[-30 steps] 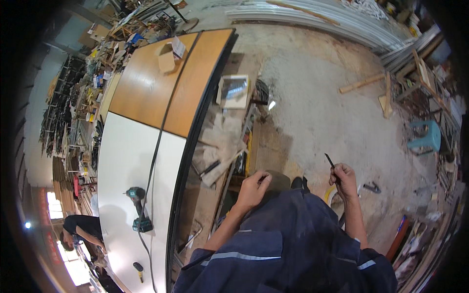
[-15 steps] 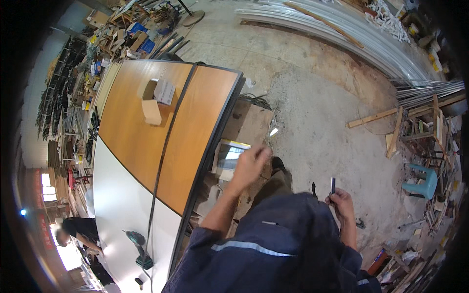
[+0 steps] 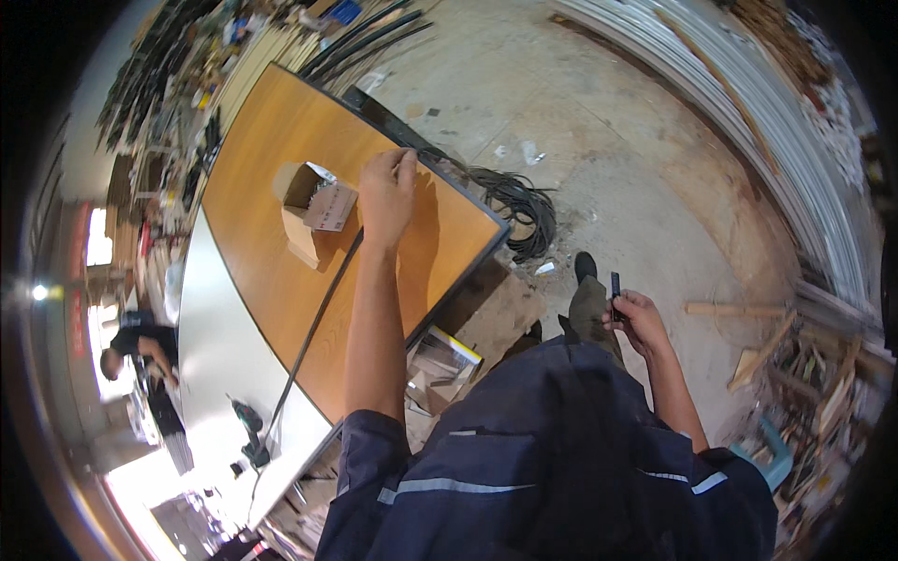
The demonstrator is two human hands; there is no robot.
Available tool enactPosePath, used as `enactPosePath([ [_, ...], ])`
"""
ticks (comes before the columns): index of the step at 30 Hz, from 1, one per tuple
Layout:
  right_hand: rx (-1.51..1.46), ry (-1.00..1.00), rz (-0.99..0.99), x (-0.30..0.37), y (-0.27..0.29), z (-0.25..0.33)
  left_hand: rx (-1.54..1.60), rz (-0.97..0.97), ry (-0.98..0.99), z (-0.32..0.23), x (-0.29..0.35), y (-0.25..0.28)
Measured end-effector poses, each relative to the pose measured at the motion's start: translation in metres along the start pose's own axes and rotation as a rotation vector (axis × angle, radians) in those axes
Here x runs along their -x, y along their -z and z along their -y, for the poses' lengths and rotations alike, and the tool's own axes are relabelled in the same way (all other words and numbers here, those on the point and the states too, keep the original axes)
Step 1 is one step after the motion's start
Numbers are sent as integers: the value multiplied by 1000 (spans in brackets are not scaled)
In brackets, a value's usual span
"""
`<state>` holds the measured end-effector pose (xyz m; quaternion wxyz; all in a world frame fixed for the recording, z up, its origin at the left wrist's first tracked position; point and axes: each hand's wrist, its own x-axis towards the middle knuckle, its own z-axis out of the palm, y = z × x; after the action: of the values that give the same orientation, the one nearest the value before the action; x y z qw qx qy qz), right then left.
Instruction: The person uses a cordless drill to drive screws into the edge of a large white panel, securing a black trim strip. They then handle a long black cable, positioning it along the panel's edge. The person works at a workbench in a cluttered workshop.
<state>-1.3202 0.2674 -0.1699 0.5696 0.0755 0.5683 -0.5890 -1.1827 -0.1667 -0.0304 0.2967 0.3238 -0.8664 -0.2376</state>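
Observation:
My left hand [image 3: 388, 192] reaches out over an orange wooden tabletop [image 3: 271, 150] and pinches a thin black strip [image 3: 318, 313] at the panel's far black edge. The strip runs from under that hand back across the panel towards me. An open cardboard box [image 3: 309, 201] lies just left of the hand. My right hand [image 3: 636, 318] is held low above the concrete floor, closed around a small dark blade-like tool [image 3: 615, 283] that points up. My dark blue overalls fill the lower part of the view.
A white panel [image 3: 220, 355] adjoins the orange one and carries a cordless drill [image 3: 251, 438]. A coil of black strip [image 3: 519, 201] lies on the floor beyond the table corner. Timber offcuts [image 3: 748, 360] lie at right, small boxes [image 3: 440, 360] under the table, another person [image 3: 140, 346] at far left.
My left hand has stretched from near my lap out across the orange tabletop to its far edge. My right hand has kept hold of the dark tool. The view has swung towards the table.

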Motion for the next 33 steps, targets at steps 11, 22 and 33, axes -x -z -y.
enactPosePath([
  [11, 312, -112, 262, -152, -43, 162, -814, 312, 114, -1, -61, -49],
  [22, 324, 21, 351, -153, -94, 214, -469, 505, 316, -8, -72, -18],
  [33, 162, -221, 641, -51, -231, 214, 518, 191, 325, -78, 15, 71],
])
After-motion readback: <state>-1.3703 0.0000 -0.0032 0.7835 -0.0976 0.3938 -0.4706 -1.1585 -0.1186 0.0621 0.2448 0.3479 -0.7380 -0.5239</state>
